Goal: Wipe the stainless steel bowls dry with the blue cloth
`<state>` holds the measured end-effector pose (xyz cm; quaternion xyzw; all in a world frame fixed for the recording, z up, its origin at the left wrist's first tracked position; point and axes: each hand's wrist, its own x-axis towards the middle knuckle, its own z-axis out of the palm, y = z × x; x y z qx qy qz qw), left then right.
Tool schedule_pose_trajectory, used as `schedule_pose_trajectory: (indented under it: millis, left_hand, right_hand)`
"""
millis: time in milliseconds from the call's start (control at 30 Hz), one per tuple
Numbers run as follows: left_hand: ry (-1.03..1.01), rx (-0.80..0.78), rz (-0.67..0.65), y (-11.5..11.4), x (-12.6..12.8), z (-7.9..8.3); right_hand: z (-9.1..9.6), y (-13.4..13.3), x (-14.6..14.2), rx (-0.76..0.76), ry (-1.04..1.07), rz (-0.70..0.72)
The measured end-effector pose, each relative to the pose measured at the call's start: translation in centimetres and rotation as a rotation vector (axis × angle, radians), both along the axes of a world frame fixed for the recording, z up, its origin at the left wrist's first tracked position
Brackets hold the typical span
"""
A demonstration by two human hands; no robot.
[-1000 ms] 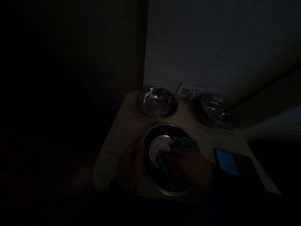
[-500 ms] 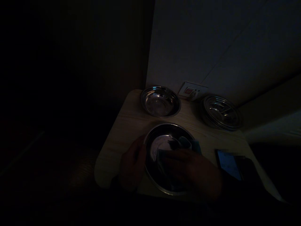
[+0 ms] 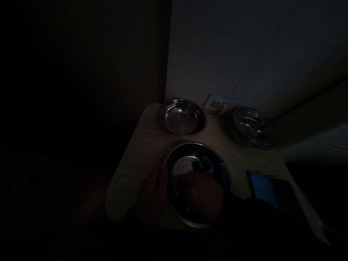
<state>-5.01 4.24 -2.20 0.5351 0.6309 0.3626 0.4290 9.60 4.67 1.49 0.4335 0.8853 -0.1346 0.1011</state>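
A round steel bowl [image 3: 190, 145] with a shiny rim stands near the front of the small table. My left hand [image 3: 152, 192] grips its left rim, thumb and fingers at the edge. Inside the bowl, my right hand [image 3: 202, 195] is closed and presses a bluish cloth on the bottom. Only a dim patch of the cloth [image 3: 223, 169] shows to the right of the hand; most of it is hidden by the hand and the dark. The bright bottom of the bowl reflects light left of the fingers.
Another steel bowl [image 3: 182, 117] stands at the back left of the wooden table [image 3: 130, 163]. A stack of steel plates [image 3: 255, 128] sits at the back right. A phone [image 3: 263, 190] with a lit screen lies at the right. A socket [image 3: 220, 103] holds a plug.
My right hand has moved left and slightly down within the bowl, and less of the cloth shows. My left hand stays at the rim. The whole view has shifted slightly.
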Motion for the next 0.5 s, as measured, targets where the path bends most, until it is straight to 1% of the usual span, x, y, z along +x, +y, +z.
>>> schedule_pose_trajectory:
  millis: [67,167,233,333,400,500]
  left_hand:
    - [0.006,0.019,-0.016,0.0,-0.1,0.0]
    - [0.024,0.052,-0.021,0.0,-0.1,-0.1]
    - [0.034,0.06,0.008,0.1,0.0,-0.1]
    - [0.032,0.057,0.045,0.0,0.2,-0.1]
    - [0.029,0.059,0.04,-0.1,0.3,0.0]
    - [0.01,0.08,0.041,-0.2,0.4,-0.1]
  right_hand:
    - [-0.1,0.8,-0.6,0.034,0.012,-0.005]
    - [-0.1,1.9,-1.1,0.082,0.038,-0.069]
    - [0.0,2.0,-1.1,0.055,0.037,-0.09]
    - [0.0,1.6,-0.7,-0.042,0.054,-0.022]
    - [-0.1,1.5,-0.6,-0.049,0.078,-0.007]
    - [0.0,1.7,-0.9,0.019,0.087,-0.122]
